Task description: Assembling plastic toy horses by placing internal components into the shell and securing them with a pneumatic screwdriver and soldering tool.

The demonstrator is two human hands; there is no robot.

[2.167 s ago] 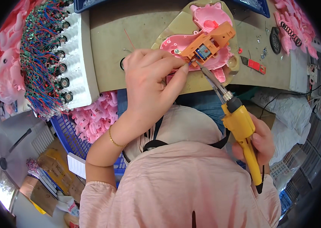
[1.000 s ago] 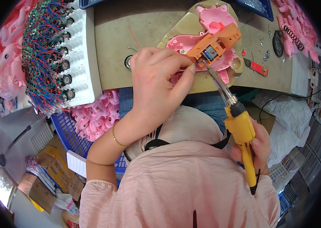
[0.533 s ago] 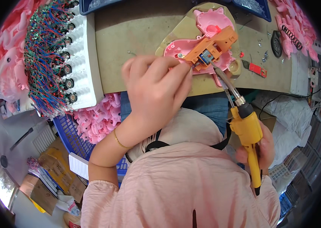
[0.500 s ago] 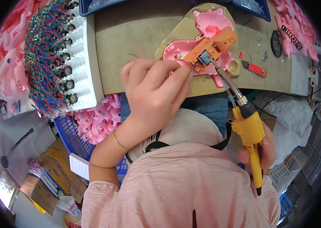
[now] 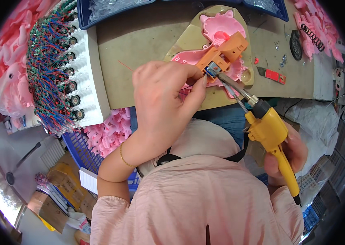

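My left hand [image 5: 162, 94] is closed in a pinch at the edge of an orange plastic housing [image 5: 231, 48]. A thin red wire [image 5: 126, 65] sticks out behind its knuckles, and the pinched end is mostly hidden by the fingers. In my right hand [image 5: 295, 153] is a yellow soldering gun [image 5: 267, 130], gripped by the handle. Its metal tip touches or nearly touches the small blue-and-silver part [image 5: 212, 69] in the housing, beside my left fingertips. Under the housing lies a pink animal-shaped toy shell [image 5: 221, 25], set in a tan holder [image 5: 182, 41].
On the left stands a white foam tray [image 5: 93, 77] with round parts and bundled wires [image 5: 52, 69]. Blue bins [image 5: 119, 9] line the back. A red box cutter [image 5: 274, 76], a black oval part [image 5: 296, 45] and pink shells [image 5: 321, 36] lie right. A blue basket [image 5: 78, 149] sits below.
My left hand has turned, with thumb and fingertips now close to the soldering tip. The tip has shifted slightly left and down on the small part. A red wire now shows behind the left hand.
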